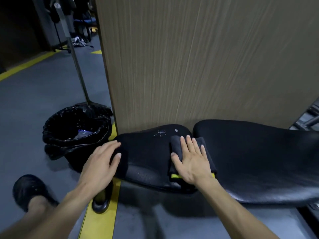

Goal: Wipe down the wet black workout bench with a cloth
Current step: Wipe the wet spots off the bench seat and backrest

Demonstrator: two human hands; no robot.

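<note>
a shoe [29,190] stood on the floor at lower left. the right hand [191,161], grip wide with fingers straight, pressed flat on the dark folded cloth [205,152] lying across the seat pad of the black counter [259,161]. the left hand [100,163], grip wide, rested on the pad's left end. beyond the cloth lay water drops [160,133]. left, a lined bin [76,125]; behind, a wood panel [198,62].

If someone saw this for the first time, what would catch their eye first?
Probably the two bare hands on the black bench seat: the right hand presses flat on a folded dark cloth, and the left hand rests on the seat's left end. Next, the water droplets beyond the cloth, and the black-lined bin on the floor at left.
</note>
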